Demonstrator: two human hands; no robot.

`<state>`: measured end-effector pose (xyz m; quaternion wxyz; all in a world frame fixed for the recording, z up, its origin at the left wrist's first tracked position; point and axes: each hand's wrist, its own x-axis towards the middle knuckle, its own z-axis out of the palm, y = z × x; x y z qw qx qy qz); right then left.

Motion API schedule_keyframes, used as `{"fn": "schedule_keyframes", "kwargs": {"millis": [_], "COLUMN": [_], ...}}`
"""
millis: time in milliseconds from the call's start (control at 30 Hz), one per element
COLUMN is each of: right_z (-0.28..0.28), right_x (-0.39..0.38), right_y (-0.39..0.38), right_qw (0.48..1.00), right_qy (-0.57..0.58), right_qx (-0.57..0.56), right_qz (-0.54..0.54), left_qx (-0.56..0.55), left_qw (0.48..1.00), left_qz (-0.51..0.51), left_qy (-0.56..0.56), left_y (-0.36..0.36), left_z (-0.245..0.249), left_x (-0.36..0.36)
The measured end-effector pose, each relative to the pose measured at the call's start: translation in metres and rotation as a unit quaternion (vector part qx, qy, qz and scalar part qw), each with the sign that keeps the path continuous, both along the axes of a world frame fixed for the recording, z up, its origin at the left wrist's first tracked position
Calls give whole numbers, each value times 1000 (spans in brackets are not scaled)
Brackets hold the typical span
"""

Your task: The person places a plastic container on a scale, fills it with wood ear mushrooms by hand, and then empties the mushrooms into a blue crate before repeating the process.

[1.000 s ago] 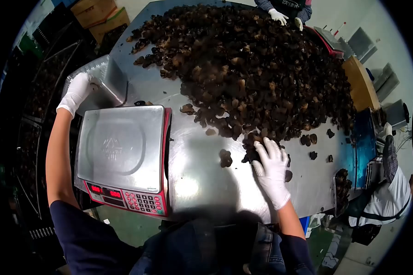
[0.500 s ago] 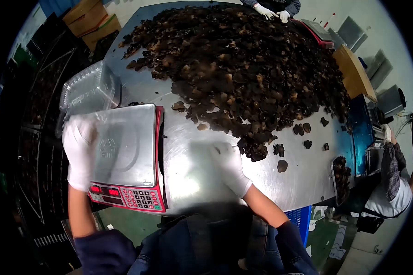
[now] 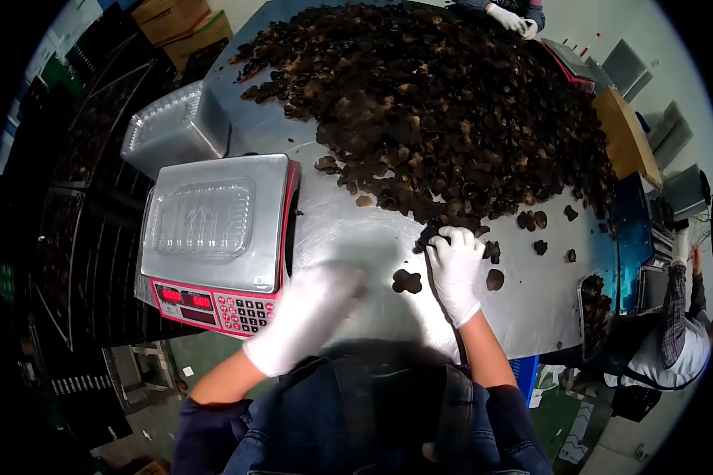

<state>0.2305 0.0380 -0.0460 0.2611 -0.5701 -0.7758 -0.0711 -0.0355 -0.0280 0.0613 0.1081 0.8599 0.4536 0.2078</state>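
Note:
My right hand (image 3: 455, 273), in a white glove, is at the near edge of a large pile of dark brown, frilly wood ear mushrooms (image 3: 420, 119). Its fingers are curled around a dark piece there, partly hidden by the glove. My left hand (image 3: 309, 313), also gloved, is smeared by motion over the table just right of the scale's keypad, so its fingers do not show clearly. A clear plastic tray (image 3: 202, 215) lies on the metal plate of the red scale (image 3: 273, 265). One loose mushroom (image 3: 406, 281) sits between my hands.
Nested clear trays (image 3: 178, 127) stand behind the scale at the left. Several loose mushrooms lie right of the pile. Across the metal table (image 3: 356, 317) are a co-worker's gloved hands (image 3: 511, 20); another person (image 3: 673, 340) is at the right beside a filled tray (image 3: 594, 305).
A clear tray now shows on the scale. My left hand has moved right, off the plate; my right hand has moved right to the pile's edge. A loose mushroom now lies between them.

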Motion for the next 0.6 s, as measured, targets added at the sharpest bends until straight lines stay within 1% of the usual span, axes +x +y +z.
{"fn": "schedule_keyframes", "kwargs": {"millis": [33, 67, 100, 133, 167, 233, 267, 333, 367, 433, 467, 500, 533, 567, 600], "right_z": [18, 40, 61, 75, 84, 92, 91, 83, 76, 62, 52, 43, 36, 32, 31], "right_x": [3, 13, 30, 58, 90, 141, 140, 131, 122, 97, 87, 76, 65, 56, 50], "right_y": [-7, -23, -43, -69, -97, -143, -148, -150, -139, -108, -92, -76, -60, -45, -30], "right_qw": [1000, 999, 998, 990, 971, 924, 923, 960, 970, 983, 988, 991, 989, 986, 988], "right_qy": [22, 12, 2, -41, -83, -82, -80, -96, -53, 47, 59, 73, 111, 149, 143], "right_qx": [5, -15, -36, -119, -203, -359, -364, -261, -230, -164, -130, -95, -71, -46, -46], "right_qz": [20, 32, 42, 67, 91, 102, 97, -35, -54, -63, -64, -66, -60, -54, -44], "left_qx": [-29, -28, -19, -10, -10, -68, -73, -89, -88, -102, -101, -83, -64, -62, -67], "left_qw": [999, 999, 999, 997, 997, 996, 995, 994, 994, 993, 993, 996, 998, 998, 997], "left_qz": [-28, -27, -40, -55, -58, -57, -62, -52, -54, -45, -43, -15, 12, 13, 25], "left_qy": [-12, -13, 24, 60, 58, 8, 8, -46, -47, -42, -40, -20, -1, 1, 21], "left_y": [4, 5, 5, 8, 11, 18, 23, 43, 57, 84, 87, 87, 88, 89, 89], "left_z": [-15, -29, -44, -55, -61, -72, -88, -121, -123, -121, -107, -91, -81, -82, -86], "left_x": [16, 28, 39, 48, 54, 66, 77, 106, 122, 147, 146, 145, 145, 145, 144]}}
